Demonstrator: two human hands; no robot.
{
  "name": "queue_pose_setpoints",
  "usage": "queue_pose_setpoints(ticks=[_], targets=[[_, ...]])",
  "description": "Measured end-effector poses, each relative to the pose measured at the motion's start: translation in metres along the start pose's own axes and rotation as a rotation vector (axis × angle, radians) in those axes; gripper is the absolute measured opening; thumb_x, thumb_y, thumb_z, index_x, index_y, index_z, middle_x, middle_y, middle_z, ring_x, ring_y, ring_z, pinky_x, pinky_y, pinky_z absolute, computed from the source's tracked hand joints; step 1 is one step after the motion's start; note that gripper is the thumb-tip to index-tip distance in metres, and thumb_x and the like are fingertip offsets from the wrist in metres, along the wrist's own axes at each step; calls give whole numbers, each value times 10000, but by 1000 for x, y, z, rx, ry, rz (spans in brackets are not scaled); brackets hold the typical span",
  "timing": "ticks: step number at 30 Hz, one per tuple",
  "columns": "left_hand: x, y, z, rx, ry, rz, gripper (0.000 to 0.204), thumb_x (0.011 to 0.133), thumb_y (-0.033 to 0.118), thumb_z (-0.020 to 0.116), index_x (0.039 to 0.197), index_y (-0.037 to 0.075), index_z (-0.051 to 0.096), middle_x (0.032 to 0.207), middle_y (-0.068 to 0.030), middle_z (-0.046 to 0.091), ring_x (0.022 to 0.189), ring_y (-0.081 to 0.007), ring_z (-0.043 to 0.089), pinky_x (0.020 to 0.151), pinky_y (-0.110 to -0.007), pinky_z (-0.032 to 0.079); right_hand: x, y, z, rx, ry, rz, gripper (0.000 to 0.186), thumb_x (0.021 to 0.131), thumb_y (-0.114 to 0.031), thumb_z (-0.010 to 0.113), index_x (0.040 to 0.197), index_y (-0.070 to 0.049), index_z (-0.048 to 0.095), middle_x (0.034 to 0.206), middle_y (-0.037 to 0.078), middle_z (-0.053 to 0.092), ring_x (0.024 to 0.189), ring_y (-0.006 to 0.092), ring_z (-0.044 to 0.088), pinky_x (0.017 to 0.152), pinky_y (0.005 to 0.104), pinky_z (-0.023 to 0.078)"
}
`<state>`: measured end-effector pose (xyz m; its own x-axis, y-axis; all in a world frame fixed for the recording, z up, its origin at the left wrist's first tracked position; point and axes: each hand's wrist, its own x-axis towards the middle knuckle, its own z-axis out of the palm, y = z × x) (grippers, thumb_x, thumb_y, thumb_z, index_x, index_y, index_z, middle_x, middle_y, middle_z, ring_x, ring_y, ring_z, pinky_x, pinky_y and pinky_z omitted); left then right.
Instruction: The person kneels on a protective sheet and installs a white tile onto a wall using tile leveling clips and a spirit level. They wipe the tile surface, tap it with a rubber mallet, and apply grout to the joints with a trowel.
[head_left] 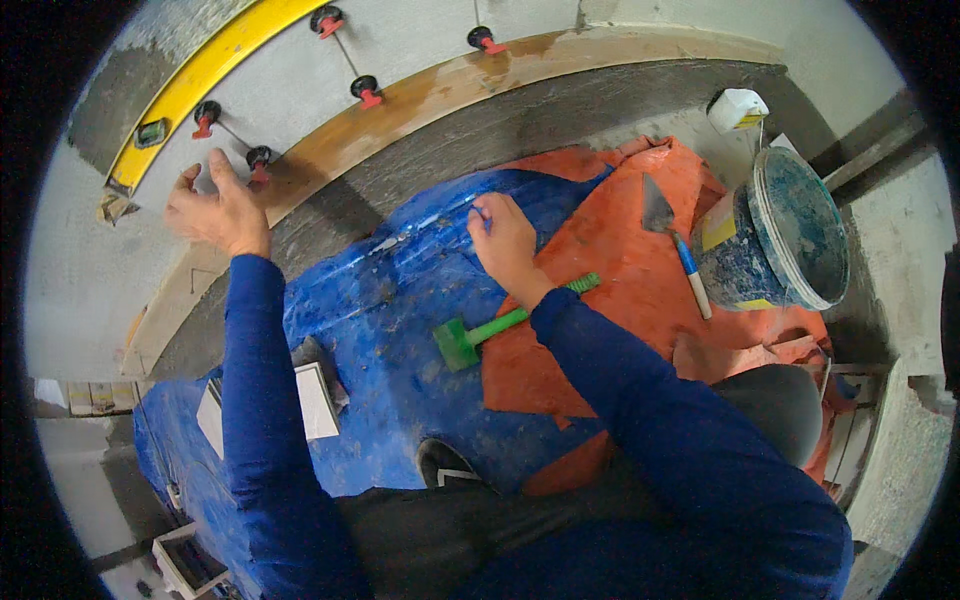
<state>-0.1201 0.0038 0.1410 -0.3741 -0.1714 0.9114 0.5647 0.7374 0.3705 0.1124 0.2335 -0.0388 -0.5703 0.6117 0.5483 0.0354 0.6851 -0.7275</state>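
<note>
Rumpled, dusty blue sheeting (390, 310) and creased orange sheeting (630, 270) lie below a flat pale slab (420, 30) and a damp-streaked wooden strip (420, 105). The black-and-red clip (259, 165), squat and round-topped, sits at the slab's lower edge just beside my left hand (222, 215), whose fingers are spread; my right hand (505, 245) is curled (around anything, I can't tell).
</note>
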Motion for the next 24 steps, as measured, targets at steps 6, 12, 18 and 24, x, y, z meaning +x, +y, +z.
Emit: queue_pose_setpoints(ticks=[6, 12, 18, 24], targets=[[-6, 5, -1, -12, -62, 26, 428, 894, 400, 770, 1045, 10, 680, 1081, -197, 597, 1058, -364, 551, 949, -474, 422, 55, -45, -4, 154, 110, -9, 188, 877, -158, 693, 1046, -90, 648, 949, 118, 655, 881, 338, 653, 759, 457, 532], [-14, 26, -7, -64, -119, 104, 344, 927, 335, 748, 1007, 10, 668, 1051, -183, 581, 1012, -343, 541, 925, -463, 412, 78, -58, -11, 202, 134, 4, 138, 879, -154, 708, 981, -75, 659, 914, 114, 679, 825, 338, 680, 731, 455, 542], [-18, 88, -25, -153, -218, 392, 242, 968, 249, 715, 946, 18, 645, 984, -151, 578, 977, -303, 525, 888, -427, 411, 94, -45, -26, 221, 294, 154, 108, 871, -142, 714, 926, -69, 654, 855, 113, 677, 793, 331, 667, 709, 453, 529], [-8, 190, -54, -508, -982, 414, 184, 927, 143, 716, 1026, -3, 664, 1074, -163, 644, 1027, -312, 628, 921, -395, 494, 158, -54, -55, 341, 596, 136, 126, 872, -136, 732, 951, -49, 686, 849, 113, 709, 753, 273, 696, 708, 401, 552]])
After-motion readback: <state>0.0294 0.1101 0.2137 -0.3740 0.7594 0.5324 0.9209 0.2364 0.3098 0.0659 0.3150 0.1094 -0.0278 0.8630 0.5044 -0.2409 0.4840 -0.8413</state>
